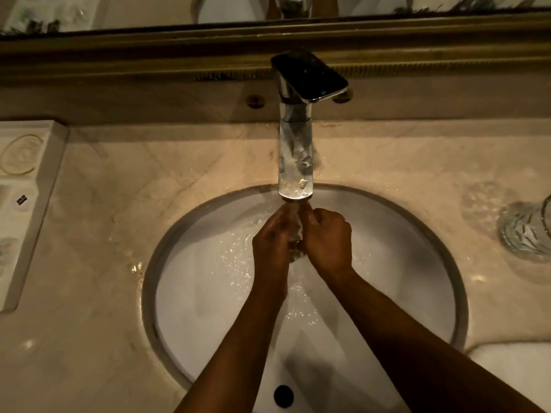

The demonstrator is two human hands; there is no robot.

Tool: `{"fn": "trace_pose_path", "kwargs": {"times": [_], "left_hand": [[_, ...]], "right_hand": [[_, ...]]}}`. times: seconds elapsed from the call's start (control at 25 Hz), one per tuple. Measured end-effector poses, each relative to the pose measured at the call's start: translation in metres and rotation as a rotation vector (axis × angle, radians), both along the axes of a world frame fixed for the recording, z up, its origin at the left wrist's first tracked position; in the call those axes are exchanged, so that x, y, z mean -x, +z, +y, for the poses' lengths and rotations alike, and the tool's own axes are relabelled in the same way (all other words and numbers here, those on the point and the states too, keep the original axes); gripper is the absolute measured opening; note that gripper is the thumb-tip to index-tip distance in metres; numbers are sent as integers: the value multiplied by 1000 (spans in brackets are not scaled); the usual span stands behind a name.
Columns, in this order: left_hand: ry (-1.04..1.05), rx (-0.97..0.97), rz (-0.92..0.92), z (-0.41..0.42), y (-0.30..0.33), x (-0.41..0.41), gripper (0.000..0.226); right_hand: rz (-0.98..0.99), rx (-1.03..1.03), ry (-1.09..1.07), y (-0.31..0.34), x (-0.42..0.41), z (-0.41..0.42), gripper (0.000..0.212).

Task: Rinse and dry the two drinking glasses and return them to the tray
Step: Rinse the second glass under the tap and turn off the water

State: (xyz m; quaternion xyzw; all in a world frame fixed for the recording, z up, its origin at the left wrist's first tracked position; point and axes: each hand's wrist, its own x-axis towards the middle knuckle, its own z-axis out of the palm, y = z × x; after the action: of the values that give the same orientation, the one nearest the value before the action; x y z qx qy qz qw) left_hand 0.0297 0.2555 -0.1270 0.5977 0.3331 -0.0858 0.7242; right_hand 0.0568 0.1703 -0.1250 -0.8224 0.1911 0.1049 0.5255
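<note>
Both hands meet under the running tap [295, 162], over the round white sink [190, 293]. My left hand [272, 239] and my right hand [328, 236] are wrapped around a clear drinking glass [295, 236]. Only a narrow, glinting strip of it shows between the hands, with water streaming over it. The second drinking glass [527, 234], of cut pattern, stands on the marble counter at the far right, partly cut off by the frame edge. A white tray [32, 204] lies on the counter at the far left, with a round coaster-like ring on it.
The tap's dark lever [310, 74] points to the right above the spout. Water is splashed on the marble counter [134, 180] around the basin. A gold-framed mirror [179, 40] runs along the back wall. The overflow hole [283, 396] sits at the sink's near wall.
</note>
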Motion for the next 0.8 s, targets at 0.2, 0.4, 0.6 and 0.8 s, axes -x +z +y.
{"fn": "trace_pose_path", "kwargs": {"times": [0.2, 0.4, 0.6, 0.8], "left_hand": [[35, -396, -214, -2, -7, 4, 25], [395, 36, 174, 8, -10, -32, 14], [-54, 203, 237, 26, -16, -33, 38], [-51, -43, -59, 13, -21, -10, 16]], "right_hand": [[432, -493, -305, 5, -9, 4, 45], [145, -574, 37, 0, 14, 14, 16], [-23, -171, 430, -5, 15, -7, 24], [92, -268, -29, 1, 6, 2, 46]]}}
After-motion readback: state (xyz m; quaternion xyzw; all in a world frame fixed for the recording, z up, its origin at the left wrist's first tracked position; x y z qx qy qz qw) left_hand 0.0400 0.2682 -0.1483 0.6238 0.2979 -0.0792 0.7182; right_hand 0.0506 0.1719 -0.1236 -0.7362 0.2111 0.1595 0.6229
